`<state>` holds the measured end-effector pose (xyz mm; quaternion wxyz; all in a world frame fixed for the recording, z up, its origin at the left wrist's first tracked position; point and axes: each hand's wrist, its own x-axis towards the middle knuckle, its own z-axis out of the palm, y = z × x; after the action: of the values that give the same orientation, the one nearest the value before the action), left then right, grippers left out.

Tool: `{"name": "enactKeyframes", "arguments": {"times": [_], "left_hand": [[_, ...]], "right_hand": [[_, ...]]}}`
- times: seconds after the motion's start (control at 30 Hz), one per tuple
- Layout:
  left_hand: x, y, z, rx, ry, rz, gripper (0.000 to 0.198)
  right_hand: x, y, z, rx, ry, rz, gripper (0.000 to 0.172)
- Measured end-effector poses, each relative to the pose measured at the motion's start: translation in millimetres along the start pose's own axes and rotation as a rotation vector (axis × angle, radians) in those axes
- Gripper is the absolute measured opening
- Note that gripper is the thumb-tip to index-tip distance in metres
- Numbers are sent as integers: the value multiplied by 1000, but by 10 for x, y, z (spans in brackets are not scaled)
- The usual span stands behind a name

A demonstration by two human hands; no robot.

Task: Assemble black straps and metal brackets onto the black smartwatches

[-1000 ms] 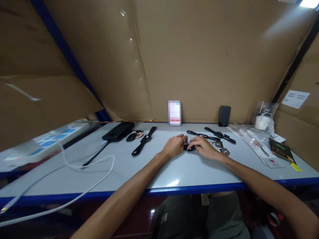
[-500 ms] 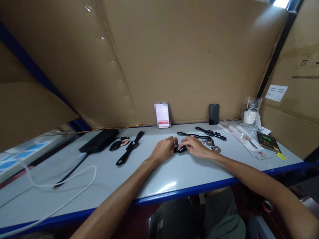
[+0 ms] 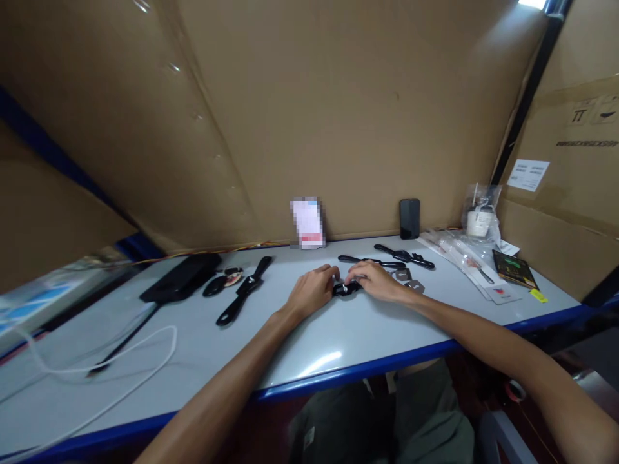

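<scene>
Between my two hands, low over the white tabletop, is a black spokeshave (image 3: 345, 289); only its middle shows. My left hand (image 3: 313, 288) is closed around its left end, hiding that handle. From the other side, my right hand (image 3: 377, 281) grips it with bent fingers near the middle. Just beyond my right hand lie a second black spokeshave (image 3: 397, 265) and a third one (image 3: 405, 256). Flat metal blades (image 3: 414, 285) rest beside my right wrist. Another spokeshave (image 3: 244, 290) lies diagonally to the left of my left hand.
A black box-shaped device (image 3: 181, 278) with a cable and a computer mouse (image 3: 214, 286) sit at left. A white cable (image 3: 169, 351) loops nearby. Two phones, one lit (image 3: 308, 223) and one dark (image 3: 409, 219), lean on the cardboard. Plastic packets (image 3: 467, 264) and a bagged cup (image 3: 480, 221) stand right.
The whole view has shifted slightly, so things appear a little further left. My fingers have moved slightly at the spokeshave, whose middle now shows more; both hands stay on it.
</scene>
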<state>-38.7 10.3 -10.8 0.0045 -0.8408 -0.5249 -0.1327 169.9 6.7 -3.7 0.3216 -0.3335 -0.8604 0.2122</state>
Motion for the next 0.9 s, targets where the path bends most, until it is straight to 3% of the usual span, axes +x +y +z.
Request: {"name": "enactKeyframes", "arguments": {"times": [0.13, 0.27, 0.43, 0.5, 0.67, 0.8, 0.9], "left_hand": [[0, 16, -4, 0, -1, -19, 30], [-2, 36, -18, 2, -3, -25, 32], [-7, 54, -36, 5, -5, -24, 32], [-6, 51, -33, 3, -4, -17, 31], [5, 25, -6, 9, 1, -8, 30], [3, 22, -4, 16, -3, -12, 28], [0, 24, -12, 18, -10, -13, 27]], "right_hand": [[-18, -26, 0, 14, -30, -19, 46], [-23, -46, 14, -5, 32, 15, 44], [-59, -86, 95, -71, 101, 37, 9], [-65, -84, 135, -95, 105, 41, 9], [-48, -63, 172, -119, 112, 38, 41], [-71, -121, 163, -165, 140, 15, 23], [-101, -174, 160, -303, 48, -59, 19]]}}
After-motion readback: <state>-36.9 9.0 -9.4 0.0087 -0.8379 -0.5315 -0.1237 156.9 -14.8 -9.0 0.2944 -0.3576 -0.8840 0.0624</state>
